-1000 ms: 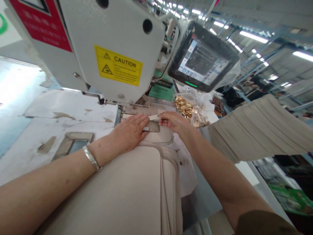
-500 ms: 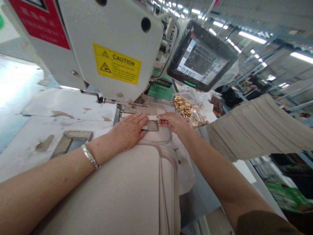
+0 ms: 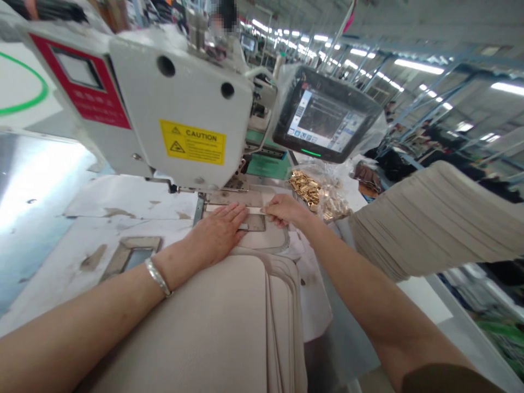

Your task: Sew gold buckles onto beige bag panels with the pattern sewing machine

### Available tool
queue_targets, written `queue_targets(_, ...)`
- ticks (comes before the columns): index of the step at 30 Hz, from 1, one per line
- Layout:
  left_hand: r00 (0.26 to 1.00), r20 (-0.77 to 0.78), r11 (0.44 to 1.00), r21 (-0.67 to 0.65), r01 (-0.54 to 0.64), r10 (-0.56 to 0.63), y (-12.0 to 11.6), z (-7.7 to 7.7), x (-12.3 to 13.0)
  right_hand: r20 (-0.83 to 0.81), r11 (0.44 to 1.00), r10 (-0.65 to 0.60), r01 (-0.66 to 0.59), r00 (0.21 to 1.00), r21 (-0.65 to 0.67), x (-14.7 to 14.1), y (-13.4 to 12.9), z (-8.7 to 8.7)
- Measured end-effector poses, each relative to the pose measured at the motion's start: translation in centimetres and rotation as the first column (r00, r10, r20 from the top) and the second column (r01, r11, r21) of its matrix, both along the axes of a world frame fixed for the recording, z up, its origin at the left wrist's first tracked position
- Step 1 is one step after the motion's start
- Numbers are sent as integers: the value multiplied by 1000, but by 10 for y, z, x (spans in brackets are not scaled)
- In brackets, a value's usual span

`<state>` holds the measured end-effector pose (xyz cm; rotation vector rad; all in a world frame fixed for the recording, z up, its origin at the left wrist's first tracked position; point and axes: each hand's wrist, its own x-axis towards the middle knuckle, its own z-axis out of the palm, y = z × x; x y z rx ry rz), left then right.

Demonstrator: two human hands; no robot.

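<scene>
My left hand lies flat with its fingers stretched out over a narrow off-white strip. The strip runs across a cut-out metal clamp plate, which sits on a beige panel below the head of the sewing machine. At the strip's right end, the thumb and fingers of my right hand are pinched on it; the fingertips partly hide that end. Just in front of the clamp plate is a stack of beige panels, under my left wrist.
Gold-coloured metal fittings lie in clear plastic beyond my right hand, below a control screen. A tall row of beige pieces leans at the right. A rectangular frame rests on white paper at the left.
The camera view has tilted up, so the machine and screen sit lower in the picture. Both hands keep their places on the strip; my right fingers look more tightly curled.
</scene>
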<state>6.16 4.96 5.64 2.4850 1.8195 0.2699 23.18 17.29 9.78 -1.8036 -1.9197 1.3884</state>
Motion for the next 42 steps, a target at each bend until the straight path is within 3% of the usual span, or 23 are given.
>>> queue_targets(6,984,-71,986,13,164,-162,11,6,21,-60,998,26,-29,998,-52,4,-2,-1)
queue_targets(12,996,-74,995,85,51,-44,8,19,43,-99,999,16,-19,995,-26,7,-8,-6)
queue_targets(18,989,-99,993,44,-107,111,-18,33,13,-137,1000,12,-10,991,13,10,-9,-12)
queue_targets(24,958,-126,966,47,-254,258,-36,35,-7,-124,999,29,-25,992,28,10,-7,-18)
queue_targets(28,956,-128,964,56,-260,265,-35,27,-7,-135,999,43,-41,990,14,10,-6,-20)
queue_targets(35,983,-99,984,98,-148,157,-31,10,-24,-79,998,67,-66,995,6,8,-6,-9)
queue_targets(42,974,-158,986,70,-152,161,-32,23,-20,-28,999,33,-34,999,-40,1,-6,-2)
